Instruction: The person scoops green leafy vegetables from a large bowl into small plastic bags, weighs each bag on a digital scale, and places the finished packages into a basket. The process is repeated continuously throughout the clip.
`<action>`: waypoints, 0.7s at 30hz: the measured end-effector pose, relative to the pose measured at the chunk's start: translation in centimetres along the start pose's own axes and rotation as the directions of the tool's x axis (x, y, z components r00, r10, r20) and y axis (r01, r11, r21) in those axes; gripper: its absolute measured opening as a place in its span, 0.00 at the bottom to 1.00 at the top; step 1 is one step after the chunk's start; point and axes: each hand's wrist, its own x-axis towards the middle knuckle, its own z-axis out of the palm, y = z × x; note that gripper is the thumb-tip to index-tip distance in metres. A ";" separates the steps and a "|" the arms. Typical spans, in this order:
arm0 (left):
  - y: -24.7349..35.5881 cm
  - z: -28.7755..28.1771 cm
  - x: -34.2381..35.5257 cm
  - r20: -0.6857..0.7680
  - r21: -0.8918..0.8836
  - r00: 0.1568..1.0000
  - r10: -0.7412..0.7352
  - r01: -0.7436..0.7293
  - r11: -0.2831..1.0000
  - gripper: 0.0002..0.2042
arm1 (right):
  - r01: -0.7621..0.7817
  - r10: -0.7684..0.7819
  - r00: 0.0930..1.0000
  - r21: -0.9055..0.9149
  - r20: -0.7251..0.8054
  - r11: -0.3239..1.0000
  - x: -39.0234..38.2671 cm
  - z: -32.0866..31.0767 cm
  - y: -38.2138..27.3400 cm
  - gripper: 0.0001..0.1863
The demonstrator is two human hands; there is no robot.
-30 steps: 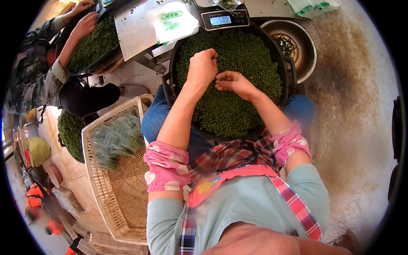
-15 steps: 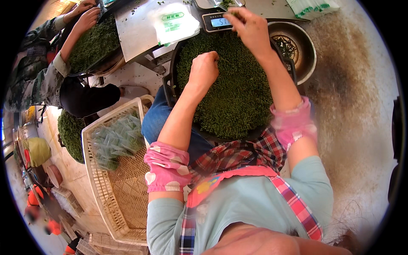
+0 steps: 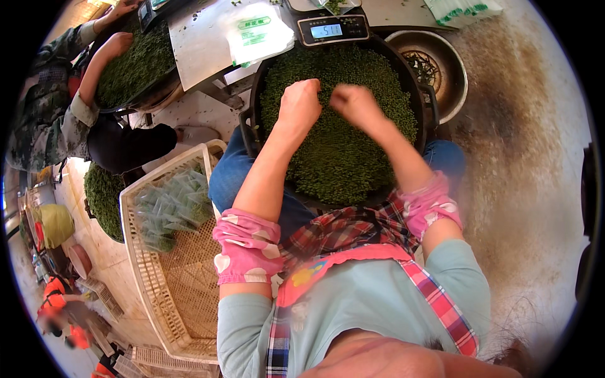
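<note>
The left hand (image 3: 300, 106), fingers curled together, contents hidden, hung above the green berries (image 3: 343, 165), which lay beneath both hands. The right hand (image 3: 357, 104) was blurred just beside it; its closure could not be told. The black pan (image 3: 432, 106) held the berries below, presumably for easy reach; beyond stood the scale (image 3: 357, 28), probably for ready reading.

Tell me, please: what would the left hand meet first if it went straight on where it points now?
Most likely the digital scale, beyond the black basin; but the height of the left hand is unclear, so the hand might brush the green heap or basin rim first.
</note>
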 end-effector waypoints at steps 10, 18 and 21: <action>-0.1 0.0 -0.9 0.311 0.098 0.951 0.005 -0.037 0.994 0.21 | -0.001 -0.026 0.982 0.141 0.187 0.990 -4.8 8.7 -1.0 0.07; 0.7 -0.6 -0.8 0.184 0.031 0.982 0.034 -0.041 0.999 0.18 | -0.028 0.058 0.996 0.382 -0.068 0.924 -1.0 -1.3 -2.1 0.08; -0.7 0.2 -1.0 0.023 0.046 0.994 0.104 -0.105 0.993 0.12 | 0.115 -0.038 0.973 0.335 -0.225 0.935 1.4 -3.9 -4.3 0.07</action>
